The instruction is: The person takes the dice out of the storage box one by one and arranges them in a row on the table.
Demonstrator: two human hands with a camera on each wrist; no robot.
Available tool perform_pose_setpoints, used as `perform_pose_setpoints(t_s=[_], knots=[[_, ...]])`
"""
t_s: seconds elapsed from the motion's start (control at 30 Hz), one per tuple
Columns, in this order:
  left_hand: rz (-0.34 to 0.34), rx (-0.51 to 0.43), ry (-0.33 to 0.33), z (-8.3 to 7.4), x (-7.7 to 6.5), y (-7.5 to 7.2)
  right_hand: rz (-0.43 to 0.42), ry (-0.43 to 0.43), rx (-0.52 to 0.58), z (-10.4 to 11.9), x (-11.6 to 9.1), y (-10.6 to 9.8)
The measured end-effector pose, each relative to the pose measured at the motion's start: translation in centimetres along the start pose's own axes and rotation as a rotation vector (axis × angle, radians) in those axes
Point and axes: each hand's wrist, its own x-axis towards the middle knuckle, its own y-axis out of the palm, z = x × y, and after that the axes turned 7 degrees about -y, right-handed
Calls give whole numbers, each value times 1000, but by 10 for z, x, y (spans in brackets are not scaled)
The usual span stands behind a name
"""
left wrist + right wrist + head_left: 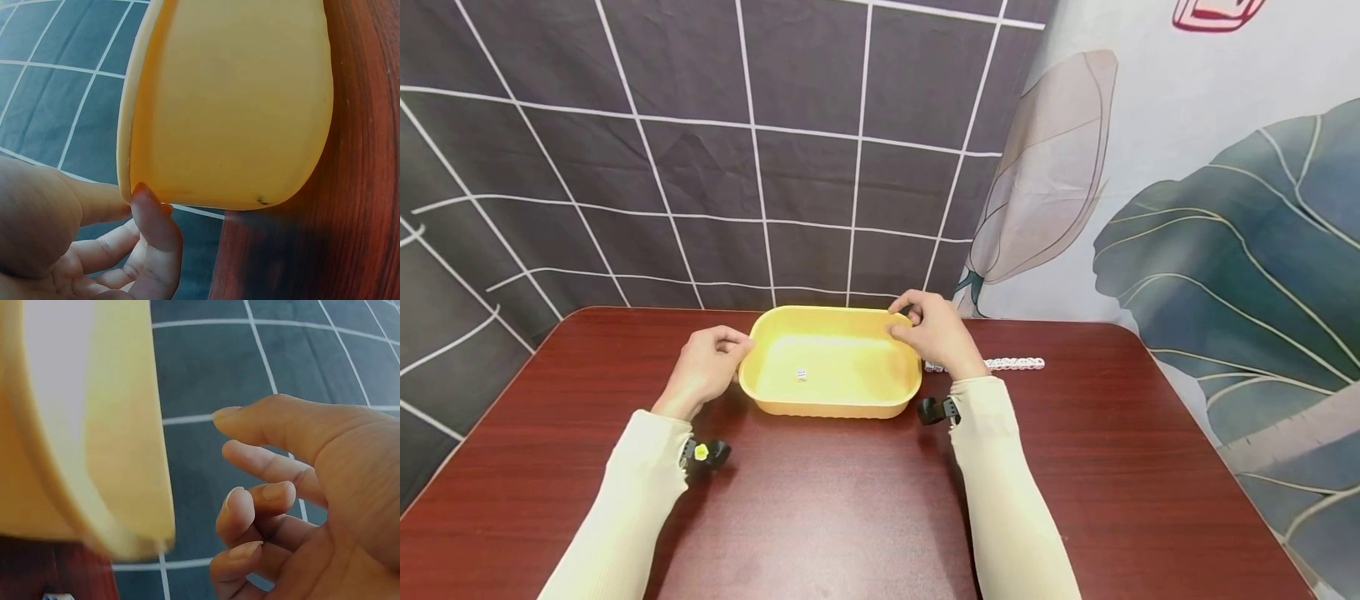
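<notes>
A yellow plastic basin stands near the table's back edge, with a small white die lying inside towards the left. My left hand pinches the basin's left rim between thumb and finger; the left wrist view shows this grip on the rim at a corner. Over the basin's back right corner is my right hand. In the right wrist view that hand is apart from the rim, its thumb and fingers loosely bent with nothing between them.
To the right of the basin a straight row of small white dice lies on the dark red table, partly behind my right wrist. A grey cloth with white grid lines hangs behind the table, and a leaf-patterned cloth hangs at the right.
</notes>
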Motion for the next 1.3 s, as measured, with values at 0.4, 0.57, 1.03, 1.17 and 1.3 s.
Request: perform_pose_setpoints(t_s=[0.4, 0.57, 1.03, 1.17, 1.3], knots=[[-8, 18, 8, -1, -1, 0, 66, -52, -36, 12, 7, 32], [-5, 15, 7, -1, -1, 1, 92, -67, -91, 18, 9, 42], [2, 11, 3, 0, -1, 1, 183, -91, -110, 35, 9, 66], [6, 7, 4, 0, 0, 1, 189, -86, -116, 39, 13, 69], [9, 7, 2, 0, 0, 1, 205, -115, -121, 41, 16, 76]])
